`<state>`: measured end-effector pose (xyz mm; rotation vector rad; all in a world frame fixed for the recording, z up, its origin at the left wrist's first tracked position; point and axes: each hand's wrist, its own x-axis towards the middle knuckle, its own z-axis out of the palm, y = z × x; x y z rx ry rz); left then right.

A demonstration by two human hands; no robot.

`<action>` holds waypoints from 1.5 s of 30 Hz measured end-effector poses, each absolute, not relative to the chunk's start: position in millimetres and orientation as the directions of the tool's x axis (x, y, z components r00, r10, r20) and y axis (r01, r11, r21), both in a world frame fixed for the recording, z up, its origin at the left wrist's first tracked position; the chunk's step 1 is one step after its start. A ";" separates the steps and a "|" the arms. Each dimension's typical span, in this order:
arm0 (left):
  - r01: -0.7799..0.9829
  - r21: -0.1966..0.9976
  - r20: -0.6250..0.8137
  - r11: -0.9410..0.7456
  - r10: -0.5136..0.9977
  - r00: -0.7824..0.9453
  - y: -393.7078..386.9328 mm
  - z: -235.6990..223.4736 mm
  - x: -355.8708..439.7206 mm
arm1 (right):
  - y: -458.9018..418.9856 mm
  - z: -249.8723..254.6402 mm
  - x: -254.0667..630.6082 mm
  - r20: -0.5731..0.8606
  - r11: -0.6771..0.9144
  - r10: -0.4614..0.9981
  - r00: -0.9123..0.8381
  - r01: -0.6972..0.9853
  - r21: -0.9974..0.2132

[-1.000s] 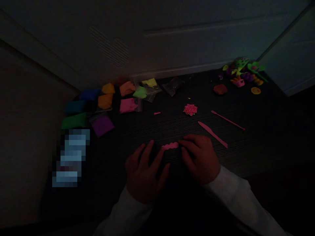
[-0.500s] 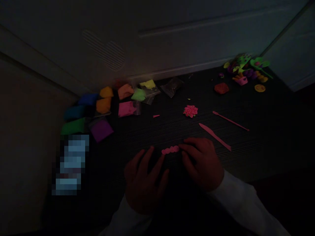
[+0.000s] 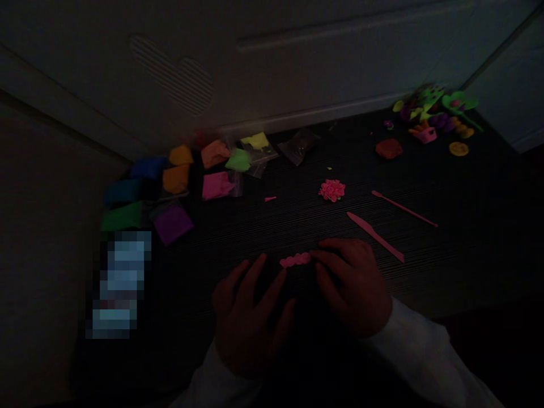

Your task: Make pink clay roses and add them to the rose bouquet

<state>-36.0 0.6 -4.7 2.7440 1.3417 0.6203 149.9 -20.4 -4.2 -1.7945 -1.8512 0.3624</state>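
A short row of overlapping flat pink clay discs lies on the dark table between my hands. At its left end, the index fingertip of my left hand touches or nearly touches the strip; the fingers are spread. My right hand has a fingertip at the right end, its fingers apart and bent toward the table. Beyond them sits a pink clay flower with small green bits. To the right lie a pink modelling knife and a thin pink stick tool.
Bags of coloured clay, among them a purple one and a pink one, line the left and back. A blurred bright screen is at left. Finished clay pieces and a red lump stand back right. The light is dim.
The view has shifted slightly. The left index finger stays by the strip's left end, which now looks more pointed. The right hand remains at the other end.
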 end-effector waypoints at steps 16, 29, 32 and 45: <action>0.767 0.199 0.318 -0.610 0.780 0.538 0.8 -5.7 -33.6 | -20.7 -4.7 150.0 0.202 0.087 0.979 0.030 0.836 -0.543; 0.751 0.224 0.335 -0.621 0.773 0.539 -0.2 -5.0 -35.5 | -20.5 -3.0 150.5 0.187 0.076 0.982 0.032 0.837 -0.542; 0.763 0.207 0.382 -0.612 0.769 0.513 0.6 -6.5 -38.8 | -20.7 -3.4 150.6 0.195 0.079 0.980 0.034 0.837 -0.542; 0.784 0.196 0.320 -0.589 0.794 0.516 2.0 -3.6 -29.8 | -21.4 -3.7 150.5 0.177 0.076 0.984 0.029 0.828 -0.555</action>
